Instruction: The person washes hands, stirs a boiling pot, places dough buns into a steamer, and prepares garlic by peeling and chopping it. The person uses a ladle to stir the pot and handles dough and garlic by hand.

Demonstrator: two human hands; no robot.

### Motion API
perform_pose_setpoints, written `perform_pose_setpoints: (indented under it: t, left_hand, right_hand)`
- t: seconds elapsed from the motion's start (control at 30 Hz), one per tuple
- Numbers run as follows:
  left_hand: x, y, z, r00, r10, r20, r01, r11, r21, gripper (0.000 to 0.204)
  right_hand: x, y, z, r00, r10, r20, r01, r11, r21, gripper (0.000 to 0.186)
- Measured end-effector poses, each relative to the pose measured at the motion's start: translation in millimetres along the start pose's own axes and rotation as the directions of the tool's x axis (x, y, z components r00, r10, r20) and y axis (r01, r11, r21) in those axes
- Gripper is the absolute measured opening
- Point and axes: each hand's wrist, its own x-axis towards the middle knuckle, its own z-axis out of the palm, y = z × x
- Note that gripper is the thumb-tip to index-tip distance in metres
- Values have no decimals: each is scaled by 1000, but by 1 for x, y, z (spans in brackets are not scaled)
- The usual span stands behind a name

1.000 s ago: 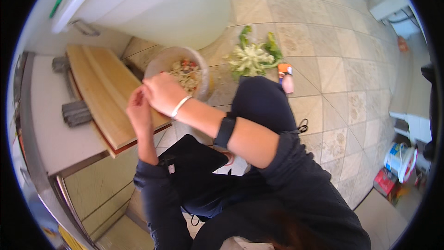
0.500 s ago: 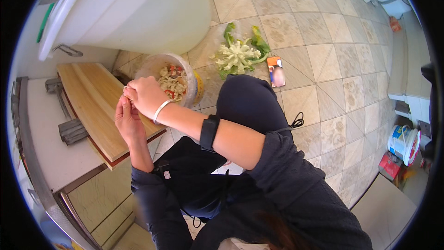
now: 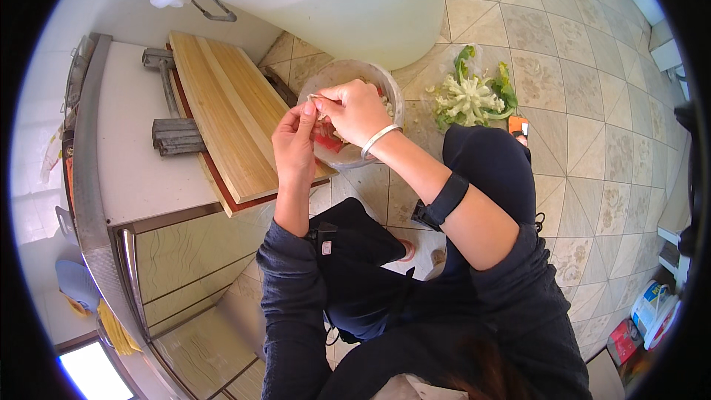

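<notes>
My left hand (image 3: 295,147) and my right hand (image 3: 357,110) meet fingertip to fingertip above a round bucket (image 3: 363,74). Between the pinched fingertips of both hands is a small pale piece (image 3: 314,96), too little to name. Pale chopped bits and red pieces lie in the bucket, partly covered by my right hand. A silver bangle (image 3: 379,138) circles my right wrist, with a black band (image 3: 449,197) further up that forearm. Right of the bucket, a cut-apart cauliflower (image 3: 468,101) with green leaves rests on clear plastic on the tiled floor.
Wooden boards (image 3: 229,111) lean over the white counter (image 3: 137,148) at left, beside a grey metal bracket (image 3: 176,136). A large pale tub (image 3: 341,7) stands beyond the bucket. A phone (image 3: 518,130) lies by my right knee. A lidded pail (image 3: 653,311) sits far right.
The view has swung left, so the scene sits further right and more of the counter shows. Both hands stay together at the bucket; my fingertips now hold a visible pale piece.
</notes>
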Motion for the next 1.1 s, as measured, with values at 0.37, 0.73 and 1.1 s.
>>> perform_pose_setpoints:
  t: [0.37, 0.73, 1.1]
  left_hand:
    - [3, -8, -6, 996, -83, 42, 91, 959, -267, 28]
    - [3, 5, 4, 996, -59, 66, 64, 995, -78, 25]
    - [0, -8, 8, 997, 11, -79, -22, 989, -145, 25]
  right_hand:
    - [5, 10, 5, 975, 210, 74, -214, 794, 568, 18]
    - [3, 12, 5, 996, 93, -1, -88, 947, 310, 20]
    - [0, 20, 15, 998, 31, -58, -12, 956, 294, 17]
